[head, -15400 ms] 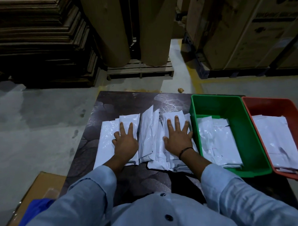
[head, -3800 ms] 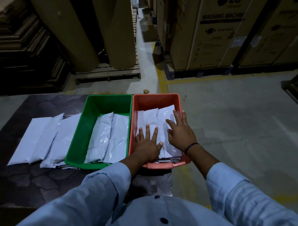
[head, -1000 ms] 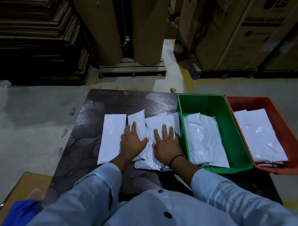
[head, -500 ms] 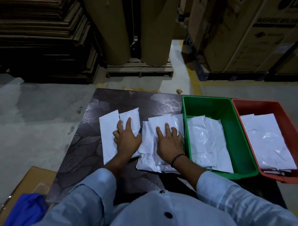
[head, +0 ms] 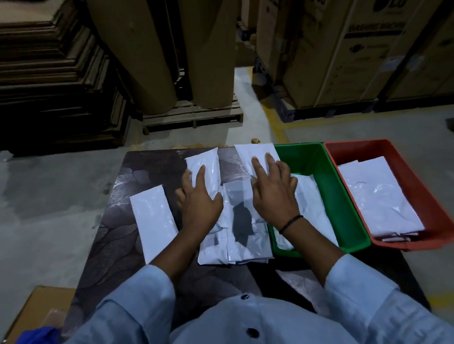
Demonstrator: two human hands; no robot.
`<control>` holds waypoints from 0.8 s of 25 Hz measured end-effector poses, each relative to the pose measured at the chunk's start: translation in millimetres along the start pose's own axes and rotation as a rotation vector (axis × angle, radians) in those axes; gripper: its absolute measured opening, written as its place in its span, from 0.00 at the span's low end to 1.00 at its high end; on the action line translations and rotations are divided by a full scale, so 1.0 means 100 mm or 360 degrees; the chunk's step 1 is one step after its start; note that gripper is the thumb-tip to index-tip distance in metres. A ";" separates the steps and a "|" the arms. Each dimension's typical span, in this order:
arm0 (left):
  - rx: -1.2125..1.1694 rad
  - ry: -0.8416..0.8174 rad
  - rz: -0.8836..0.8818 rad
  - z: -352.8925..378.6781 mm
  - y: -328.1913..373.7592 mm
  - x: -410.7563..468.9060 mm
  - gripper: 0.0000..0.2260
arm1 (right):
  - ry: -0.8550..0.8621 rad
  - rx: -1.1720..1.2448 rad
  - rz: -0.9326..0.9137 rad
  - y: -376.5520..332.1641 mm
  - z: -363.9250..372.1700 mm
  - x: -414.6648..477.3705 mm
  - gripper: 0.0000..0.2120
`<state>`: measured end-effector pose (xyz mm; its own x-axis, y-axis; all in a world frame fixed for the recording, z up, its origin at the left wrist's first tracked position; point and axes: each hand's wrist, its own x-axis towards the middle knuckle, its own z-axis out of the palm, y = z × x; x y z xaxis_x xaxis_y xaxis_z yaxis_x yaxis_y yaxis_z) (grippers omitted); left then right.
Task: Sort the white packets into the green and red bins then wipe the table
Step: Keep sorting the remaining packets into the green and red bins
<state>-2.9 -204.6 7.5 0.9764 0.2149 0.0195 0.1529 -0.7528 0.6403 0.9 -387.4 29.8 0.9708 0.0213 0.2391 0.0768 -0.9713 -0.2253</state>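
Two hands work over the table [head: 106,242]. The right hand [head: 273,195] pinches a far packet [head: 251,152], fingers laid over it and thumb tucked out of sight beneath. That packet's right corner overlaps the left rim of the green bin [head: 352,218], and its far edge sits level with the table's far edge. The left hand [head: 198,204] lies flat, fingers straight and spread, on a narrow packet [head: 207,161]; whether that one is lifted I cannot tell. Between the wrists lies a loose pile [head: 244,246] of white packets. A single packet [head: 154,221] lies apart at left, with bare tabletop from it to the left edge. The green bin touches the red bin [head: 436,214]; both hold packets, with their far ends bare.
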 end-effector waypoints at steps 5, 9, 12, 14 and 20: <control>-0.0054 -0.0124 0.0095 0.19 0.30 -0.08 0.33 | 0.0027 -0.0173 0.0141 0.64 -0.10 -0.19 0.25; -0.0045 -0.0170 0.0110 0.34 0.53 -0.13 0.33 | -0.0257 -0.0336 0.0241 1.13 0.03 -0.34 0.26; -0.0036 -0.0194 0.0122 0.42 0.68 -0.17 0.34 | -0.0414 -0.0356 0.0178 1.33 0.18 -0.37 0.27; -0.0023 -0.0199 0.0118 0.46 0.73 -0.19 0.34 | -0.0517 -0.0323 0.0129 1.39 0.27 -0.32 0.27; -0.0002 -0.0165 0.0098 0.52 0.87 -0.22 0.34 | -0.0790 -0.0253 0.0059 1.56 0.50 -0.20 0.33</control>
<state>-2.9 -306.6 22.9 0.9945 0.1030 -0.0207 0.0923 -0.7619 0.6411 4.9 -527.6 -57.3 0.9661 0.0583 -0.2515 0.0420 -0.9967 -0.0695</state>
